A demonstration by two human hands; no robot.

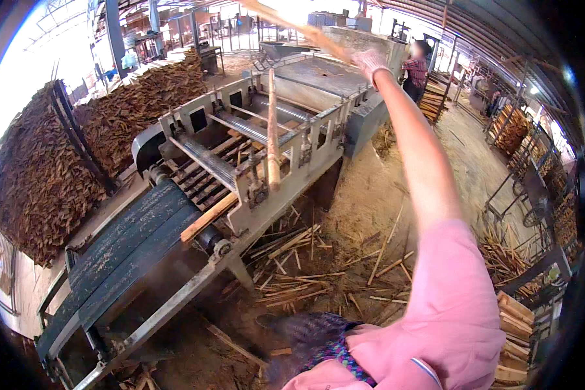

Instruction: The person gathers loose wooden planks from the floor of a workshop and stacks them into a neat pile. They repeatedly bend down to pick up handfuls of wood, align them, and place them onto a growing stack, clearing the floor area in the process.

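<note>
My right arm reaches up and away, and my gloved right hand [370,63] is closed around the end of a long wooden strip [305,32]. The strip slants up to the left and runs out of view at the top edge. Below it stands a metal roller machine [305,162] with shiny rollers [208,159] and a dark conveyor belt [127,240]. A wooden plank [209,216] lies along the machine's near side, its end over the belt. A round wooden pole [273,130] stands upright at the frame. My left hand is out of view.
Scrap sticks [299,286] litter the sawdust-covered floor [364,201] beside the machine. Large stacks of wood pieces [32,175] stand on the left. Another person [415,68] stands behind the machine. Cut boards [515,338] are piled at the lower right.
</note>
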